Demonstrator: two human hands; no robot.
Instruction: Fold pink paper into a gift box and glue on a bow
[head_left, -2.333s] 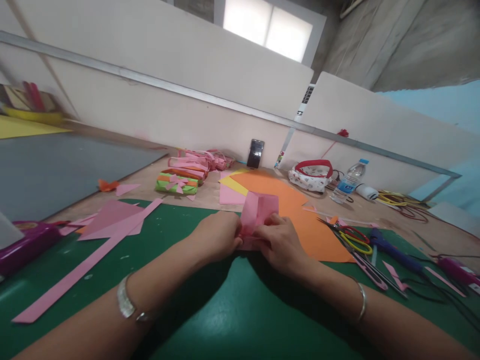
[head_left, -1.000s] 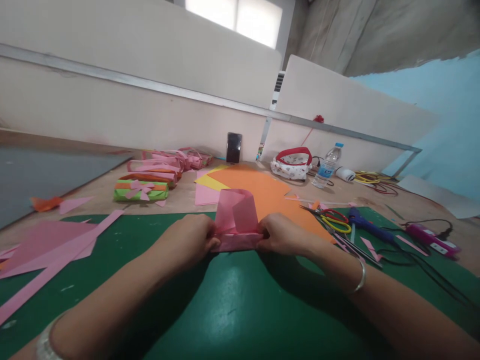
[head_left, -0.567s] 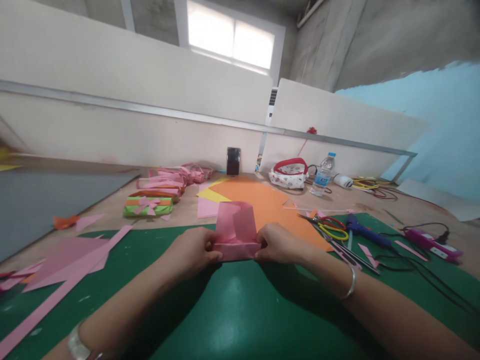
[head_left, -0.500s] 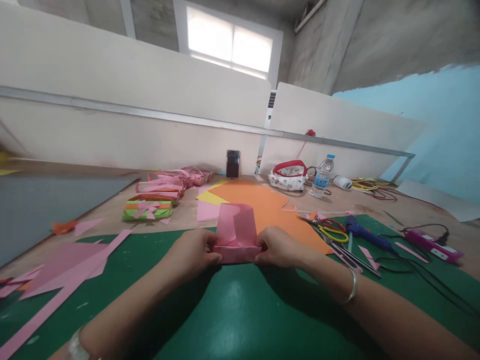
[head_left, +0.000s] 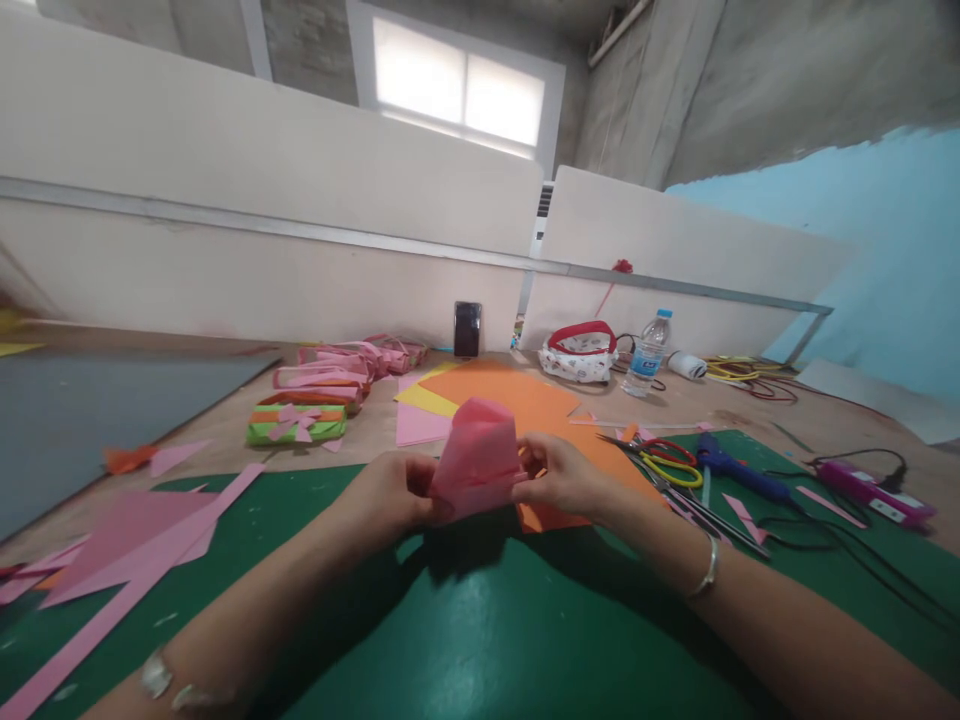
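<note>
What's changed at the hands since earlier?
The pink paper has tilted, its right end now higher, and looks lifted off the green mat. The right hand moved from over the paper to its right edge; the left hand keeps hold. Phone and bottle stayed put.

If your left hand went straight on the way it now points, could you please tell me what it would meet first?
The folded pink paper, which the left hand holds by one side. Past that, probably the right hand, though depth is unclear.

Folded pink paper [head_left: 478, 460] between left fingers [head_left: 433, 510] and right fingers [head_left: 534, 489]
</note>
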